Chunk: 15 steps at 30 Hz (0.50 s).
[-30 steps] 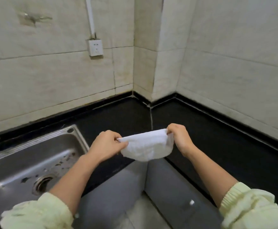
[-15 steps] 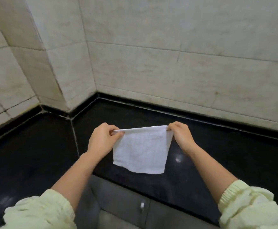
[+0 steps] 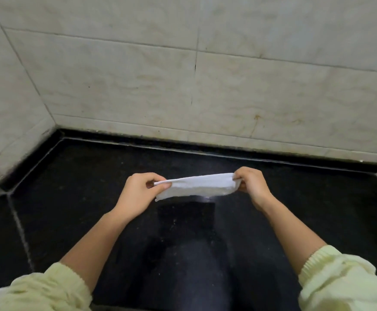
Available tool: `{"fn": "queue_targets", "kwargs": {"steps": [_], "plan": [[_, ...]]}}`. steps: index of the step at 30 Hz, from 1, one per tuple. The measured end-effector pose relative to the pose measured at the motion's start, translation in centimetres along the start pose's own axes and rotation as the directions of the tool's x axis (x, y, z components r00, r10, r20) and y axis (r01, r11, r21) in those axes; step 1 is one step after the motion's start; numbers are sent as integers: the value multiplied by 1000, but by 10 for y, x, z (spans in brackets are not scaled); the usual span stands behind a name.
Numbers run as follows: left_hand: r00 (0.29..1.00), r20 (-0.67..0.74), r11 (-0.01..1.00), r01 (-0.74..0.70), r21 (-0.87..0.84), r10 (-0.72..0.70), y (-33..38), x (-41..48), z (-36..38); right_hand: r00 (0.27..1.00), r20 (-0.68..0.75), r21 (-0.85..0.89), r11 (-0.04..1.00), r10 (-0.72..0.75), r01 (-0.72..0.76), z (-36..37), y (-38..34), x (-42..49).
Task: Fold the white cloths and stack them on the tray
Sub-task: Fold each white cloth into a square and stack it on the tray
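Observation:
A small white cloth (image 3: 197,186) is stretched out flat between both hands, just above the black countertop (image 3: 93,176). My left hand (image 3: 138,194) pinches its left end between thumb and fingers. My right hand (image 3: 251,182) pinches its right end. The cloth looks folded over, with its near edge sagging slightly. No tray is in view.
The glossy black countertop runs left and right, with a seam (image 3: 19,225) at the left. A pale tiled wall (image 3: 183,86) rises behind it and turns a corner at the left. Pale yellow sleeves (image 3: 340,283) sit at the bottom corners.
The view has swung right, away from the sink and the corner. The cloth, which hung down from my hands, now lies nearly level over the countertop, and my hands are lower.

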<state>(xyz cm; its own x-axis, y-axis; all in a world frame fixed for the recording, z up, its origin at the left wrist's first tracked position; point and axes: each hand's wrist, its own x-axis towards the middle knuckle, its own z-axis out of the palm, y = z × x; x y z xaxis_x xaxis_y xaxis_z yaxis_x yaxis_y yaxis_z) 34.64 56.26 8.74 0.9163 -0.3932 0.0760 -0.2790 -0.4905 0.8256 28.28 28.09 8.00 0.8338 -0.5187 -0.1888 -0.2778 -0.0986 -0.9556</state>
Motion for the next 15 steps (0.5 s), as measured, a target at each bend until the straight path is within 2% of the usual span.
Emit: {"fn": "queue_targets", "kwargs": {"steps": [4,8,13,15], "plan": [[979,175,993,113,-29,-107,-20,-8,13,988,91,-34,992,128,-125,-9,21,-7],[926,329,982,182,44,-186,-42,-20,32,922,230,-142,948,311,-285,-16,52,-14],[815,451,926,368,85,-365,-72,-29,53,838,310,-278,886,449,-372,-16,89,-13],[803,448,913,400,83,-393,-80,-26,60,831,310,-306,876,461,-372,-12,97,-9]]}}
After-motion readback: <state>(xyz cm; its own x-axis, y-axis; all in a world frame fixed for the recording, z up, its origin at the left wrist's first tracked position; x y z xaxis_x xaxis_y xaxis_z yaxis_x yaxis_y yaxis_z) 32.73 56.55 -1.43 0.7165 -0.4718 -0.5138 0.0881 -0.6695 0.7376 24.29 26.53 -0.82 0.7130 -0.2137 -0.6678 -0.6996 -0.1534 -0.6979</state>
